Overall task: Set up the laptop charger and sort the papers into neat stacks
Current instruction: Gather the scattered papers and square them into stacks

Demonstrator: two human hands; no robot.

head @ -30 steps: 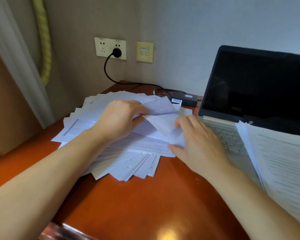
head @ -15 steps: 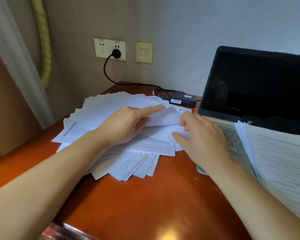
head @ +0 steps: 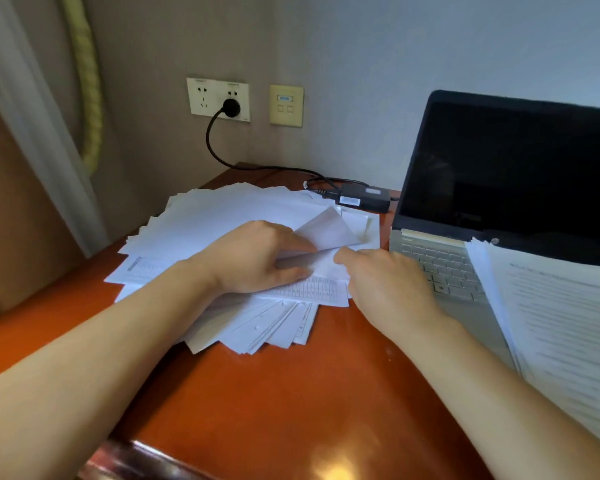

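Left hand pinches a lifted sheet atop fanned papers; right hand beside it, grip unclear.

Fanned white papers beside plugged-in charger

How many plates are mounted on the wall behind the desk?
2. A white outlet plate, with a black plug in its right socket, and a beige plate just to the right of it. The laptop may hide others.
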